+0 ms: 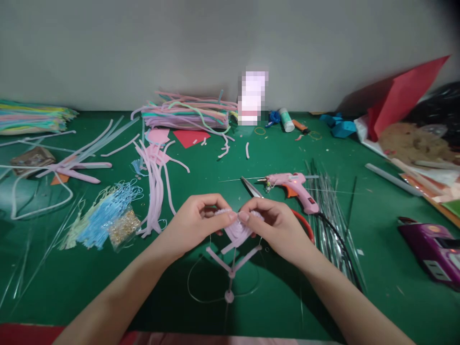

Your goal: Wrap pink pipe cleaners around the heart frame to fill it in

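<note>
Between my two hands is a lilac pipe-cleaner piece (237, 234), made of folded, layered strips that narrow toward me. My left hand (203, 218) pinches its upper left side with thumb and fingers. On the upper right side, my right hand (268, 221) has the same kind of pinch, the two thumbs almost touching. Below the piece extends a thin stem with a V-shaped lilac strip (232, 273) and a small round lilac bead-like part (229, 297). Fine clear wire loops out on both sides. My fingers hide part of the piece's upper edge.
Beyond my right hand lie a pink hot glue gun (296, 184) and red-handled scissors (251, 188). Loose lilac pipe cleaners (154, 191), blue tassels (104, 215) and a bag of gold bits (124, 227) are on the left. A purple device (429, 251) sits far right.
</note>
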A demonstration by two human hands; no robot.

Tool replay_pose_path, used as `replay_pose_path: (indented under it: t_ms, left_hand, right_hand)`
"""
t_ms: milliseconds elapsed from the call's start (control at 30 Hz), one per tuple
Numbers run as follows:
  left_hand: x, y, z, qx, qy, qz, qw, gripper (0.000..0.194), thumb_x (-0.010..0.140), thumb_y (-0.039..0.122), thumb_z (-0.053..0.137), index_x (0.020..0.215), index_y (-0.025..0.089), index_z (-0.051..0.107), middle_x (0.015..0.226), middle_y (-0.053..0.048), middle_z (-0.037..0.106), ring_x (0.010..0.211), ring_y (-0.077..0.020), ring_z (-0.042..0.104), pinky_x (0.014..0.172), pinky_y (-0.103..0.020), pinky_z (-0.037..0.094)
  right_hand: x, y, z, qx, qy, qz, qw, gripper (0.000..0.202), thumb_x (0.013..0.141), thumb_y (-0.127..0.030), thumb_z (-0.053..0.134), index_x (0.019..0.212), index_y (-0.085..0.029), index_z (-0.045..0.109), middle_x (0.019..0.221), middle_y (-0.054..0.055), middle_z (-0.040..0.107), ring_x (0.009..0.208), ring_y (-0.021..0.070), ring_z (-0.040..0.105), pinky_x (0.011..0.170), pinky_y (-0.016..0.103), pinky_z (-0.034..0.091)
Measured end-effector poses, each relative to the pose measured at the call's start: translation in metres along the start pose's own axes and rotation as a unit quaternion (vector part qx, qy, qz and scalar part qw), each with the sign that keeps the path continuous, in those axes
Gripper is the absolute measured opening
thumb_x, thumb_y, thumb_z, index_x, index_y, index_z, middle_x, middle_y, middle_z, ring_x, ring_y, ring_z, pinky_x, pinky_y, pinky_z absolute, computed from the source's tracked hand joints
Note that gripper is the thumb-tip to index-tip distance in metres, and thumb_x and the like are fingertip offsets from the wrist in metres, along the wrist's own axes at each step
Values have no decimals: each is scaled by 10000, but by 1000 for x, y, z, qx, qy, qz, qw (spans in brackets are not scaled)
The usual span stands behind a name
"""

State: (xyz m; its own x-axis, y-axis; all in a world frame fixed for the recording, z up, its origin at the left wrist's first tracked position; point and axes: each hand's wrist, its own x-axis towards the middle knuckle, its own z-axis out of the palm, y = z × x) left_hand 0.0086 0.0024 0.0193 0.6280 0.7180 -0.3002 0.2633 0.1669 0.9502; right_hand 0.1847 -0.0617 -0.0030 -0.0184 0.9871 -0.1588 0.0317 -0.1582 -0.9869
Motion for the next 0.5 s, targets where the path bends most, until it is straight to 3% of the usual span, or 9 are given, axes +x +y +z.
replay_pose_path:
  t_ms: [333, 500]
  left_hand:
    - [1, 2, 0, -32, 10, 0, 999, 298, 858, 421, 565, 766, 155, 664, 718, 0, 607, 641, -112, 535, 594, -205, 453]
    - [2, 2, 0, 16, 18, -5, 1000, 222, 802, 373, 650, 761, 154, 643, 691, 14, 579, 644, -111, 526, 610, -214, 431]
  right_hand:
    - [0, 3, -2, -6, -10, 3, 1000, 161, 820, -320, 620, 758, -176, 655, 657, -20, 562, 548, 92, 458, 504, 221, 381]
    - [1, 4, 0, -19, -3, 1, 1000, 127, 809, -292, 607, 768, -179, 647, 676, -18, 574, 551, 92, 472, 509, 219, 389]
